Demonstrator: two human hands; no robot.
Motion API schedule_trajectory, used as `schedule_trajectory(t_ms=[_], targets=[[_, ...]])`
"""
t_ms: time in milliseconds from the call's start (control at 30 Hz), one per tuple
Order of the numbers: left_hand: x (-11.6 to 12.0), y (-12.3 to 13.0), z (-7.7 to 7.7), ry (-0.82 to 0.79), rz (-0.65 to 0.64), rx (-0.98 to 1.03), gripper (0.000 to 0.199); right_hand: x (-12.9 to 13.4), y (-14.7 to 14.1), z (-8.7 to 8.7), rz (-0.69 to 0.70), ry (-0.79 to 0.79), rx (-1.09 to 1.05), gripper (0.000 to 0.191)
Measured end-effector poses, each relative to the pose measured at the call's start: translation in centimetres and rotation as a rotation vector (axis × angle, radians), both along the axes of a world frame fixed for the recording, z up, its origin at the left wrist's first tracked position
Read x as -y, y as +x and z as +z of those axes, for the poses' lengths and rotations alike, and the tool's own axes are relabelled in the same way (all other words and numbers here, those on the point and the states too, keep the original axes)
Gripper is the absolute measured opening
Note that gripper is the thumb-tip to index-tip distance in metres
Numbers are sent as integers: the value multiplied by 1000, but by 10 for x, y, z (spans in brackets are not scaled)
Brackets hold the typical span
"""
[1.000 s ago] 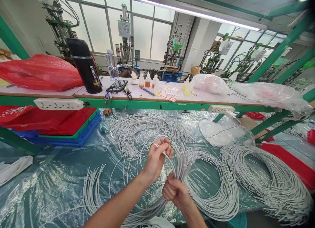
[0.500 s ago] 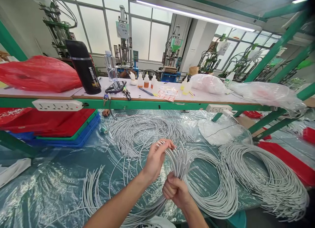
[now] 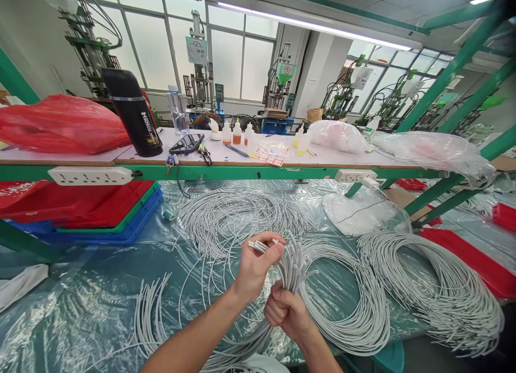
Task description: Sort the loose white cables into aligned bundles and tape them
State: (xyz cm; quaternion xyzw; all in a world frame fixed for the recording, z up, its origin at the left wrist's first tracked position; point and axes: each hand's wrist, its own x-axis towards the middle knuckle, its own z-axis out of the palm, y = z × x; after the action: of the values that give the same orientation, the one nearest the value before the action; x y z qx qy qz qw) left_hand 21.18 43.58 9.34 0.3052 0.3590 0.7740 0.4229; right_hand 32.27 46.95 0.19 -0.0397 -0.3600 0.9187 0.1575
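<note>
A bundle of thin grey tubes point(image 3: 291, 268) stands upright out of my right hand point(image 3: 282, 307), whose fingers are wrapped round it below the loose ends. My left hand point(image 3: 255, 265) is at the top left of this bundle, its thumb and fingers pinching several of the tube ends, which point left with their pale cut tips showing. The lower part of the bundle curves down and left beneath my forearms. Behind my hands lies a wide, loose coil of grey tubes point(image 3: 201, 228) on the plastic-covered table point(image 3: 97, 287).
Two more coils, one near point(image 3: 377, 314) and one farther point(image 3: 463, 287), lie at the right. A short tube group point(image 3: 147, 314) is at the left. Above the table runs a green-edged shelf point(image 3: 234, 172) with a black flask point(image 3: 135, 117). Stacked trays point(image 3: 121, 212) stand at the left.
More tube ends now stick out leftward from my left hand, and its thumb has moved right. My right hand keeps its grip. A distant person's hand under the shelf is no longer visible.
</note>
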Motion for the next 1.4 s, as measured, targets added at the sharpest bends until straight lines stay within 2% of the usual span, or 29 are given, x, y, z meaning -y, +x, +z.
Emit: schedule_trajectory(t_ms=[167,300,400,500,667,867,1000,1133,1200,1333,1400], targets=[[2,1,10,35,55,44,15,-1,0,1,-19,-13,20,62],[2,-1,13,62,-66,163,22,-3,0,-2,-31,-15,33,60],[-1,-3,10,18,-65,89,21,-5,0,-5,-38,-7,39,59],[-4,-4,6,-32,-38,-39,33,-5,0,-7,-54,-7,40,59],[-6,-5,4,-79,23,-183,22,-3,-1,-6,-50,-4,36,59],[-7,-6,1,-96,50,-144,20,-4,-1,-7,-50,-21,-1,61],[-4,-6,5,-49,96,-101,12,-5,-2,-6,-47,-22,-16,62],[0,-6,11,32,-43,40,11,-5,-2,-4,-54,-8,12,62],[0,-5,10,25,-65,68,11,-5,-3,-4,-50,-1,26,61],[-4,-6,6,-16,-10,-32,28,-4,-6,-6,-67,-6,44,59],[-7,-6,5,-45,16,-113,27,-3,-7,-7,-84,-9,47,57]])
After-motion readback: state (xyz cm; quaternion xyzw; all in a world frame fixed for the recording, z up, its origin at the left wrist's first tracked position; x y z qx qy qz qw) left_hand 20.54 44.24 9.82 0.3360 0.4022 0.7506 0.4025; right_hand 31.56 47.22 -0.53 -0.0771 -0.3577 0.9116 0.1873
